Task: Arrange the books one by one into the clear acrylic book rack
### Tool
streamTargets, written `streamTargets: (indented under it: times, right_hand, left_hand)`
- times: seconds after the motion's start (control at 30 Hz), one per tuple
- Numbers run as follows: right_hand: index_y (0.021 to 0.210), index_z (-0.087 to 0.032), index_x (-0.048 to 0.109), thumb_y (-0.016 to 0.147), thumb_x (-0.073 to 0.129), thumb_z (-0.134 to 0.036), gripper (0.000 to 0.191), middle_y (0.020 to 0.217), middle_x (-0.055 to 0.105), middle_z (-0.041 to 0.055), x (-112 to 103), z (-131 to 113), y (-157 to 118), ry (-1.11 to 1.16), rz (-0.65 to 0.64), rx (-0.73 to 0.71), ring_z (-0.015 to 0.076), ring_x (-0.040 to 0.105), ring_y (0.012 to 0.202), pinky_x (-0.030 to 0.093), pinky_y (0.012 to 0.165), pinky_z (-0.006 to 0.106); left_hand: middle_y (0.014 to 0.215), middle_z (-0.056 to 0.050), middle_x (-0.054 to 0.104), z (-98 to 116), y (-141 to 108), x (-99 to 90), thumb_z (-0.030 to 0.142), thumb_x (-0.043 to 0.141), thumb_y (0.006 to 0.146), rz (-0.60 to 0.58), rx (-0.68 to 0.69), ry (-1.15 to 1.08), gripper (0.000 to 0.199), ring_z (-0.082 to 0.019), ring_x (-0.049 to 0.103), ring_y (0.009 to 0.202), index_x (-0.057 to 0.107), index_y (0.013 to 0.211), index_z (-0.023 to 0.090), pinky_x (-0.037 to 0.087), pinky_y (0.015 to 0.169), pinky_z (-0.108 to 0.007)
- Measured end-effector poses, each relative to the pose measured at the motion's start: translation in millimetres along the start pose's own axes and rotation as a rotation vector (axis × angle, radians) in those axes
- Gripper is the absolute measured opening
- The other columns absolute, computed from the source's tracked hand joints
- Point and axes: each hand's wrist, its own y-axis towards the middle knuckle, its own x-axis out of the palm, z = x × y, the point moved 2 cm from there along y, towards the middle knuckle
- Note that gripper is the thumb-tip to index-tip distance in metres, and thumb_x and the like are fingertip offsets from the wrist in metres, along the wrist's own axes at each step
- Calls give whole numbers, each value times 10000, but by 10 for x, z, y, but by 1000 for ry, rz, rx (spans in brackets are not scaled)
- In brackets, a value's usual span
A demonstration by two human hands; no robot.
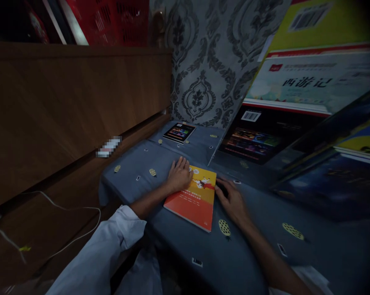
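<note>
An orange and yellow book (194, 200) lies flat on the blue tablecloth (185, 258) with pineapple prints. Resting on its upper left part is my left hand (180, 177), palm down with fingers stretched forward. At the book's right edge is my right hand (232, 200), its fingers bent, with the fingertips beside the upper right edge. Neither hand lifts the book. Farther back, a dark book (180, 132) lies on the cloth near the wall.
A clear-sided rack on the right holds a black book (249, 137), a pale book (304, 82) and other books. On the left stands a wooden cabinet (80, 98) with a red basket (111, 20) on top. A white cable (77, 207) hangs below.
</note>
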Motion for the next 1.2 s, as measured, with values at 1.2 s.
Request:
streamTargets:
  times: [1.2]
  right_hand:
    - [1390, -146, 547, 950, 453, -323, 483, 1470, 530, 161, -77, -292, -159, -97, -152, 96, 290, 482, 1369, 373, 1142, 501]
  left_hand:
    - [1564, -82, 421, 230, 148, 66, 291, 358, 1009, -56, 401, -37, 475, -220, 342, 1479, 452, 1468, 213, 273, 1203, -463]
